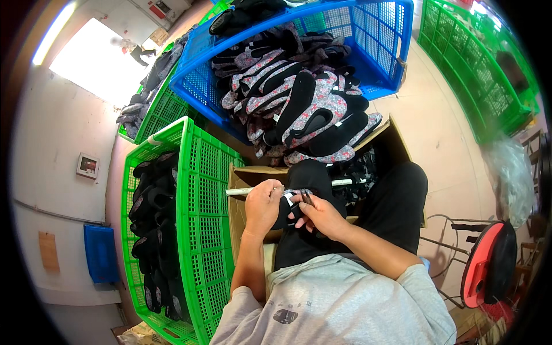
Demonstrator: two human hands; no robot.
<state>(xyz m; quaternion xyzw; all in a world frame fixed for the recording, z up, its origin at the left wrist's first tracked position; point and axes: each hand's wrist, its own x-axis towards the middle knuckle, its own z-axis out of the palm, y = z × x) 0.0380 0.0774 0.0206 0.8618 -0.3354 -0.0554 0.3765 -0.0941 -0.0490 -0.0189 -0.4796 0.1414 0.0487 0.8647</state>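
My left hand (264,206) is closed on the edge of a slipper (282,215) above my lap, fingers pinched together. The slipper is mostly black with some patterned cloth, and a white label (289,199) shows on it. Against its other side is my right hand (323,217), with small dark thread snips (306,198) between the fingers. Some of its fingertips show under the snips by the slipper. Just beyond my knees lies a heap of floral slippers with black soles (322,106), spilling from a tipped blue crate (374,92).
A cardboard box (397,138) holding dark camouflage-patterned items stands between my legs, with a white rod (238,191) across it. On the left is a green crate (210,195) of black slippers. More green crates (460,52) stand far right, near a red-and-black stool (480,264).
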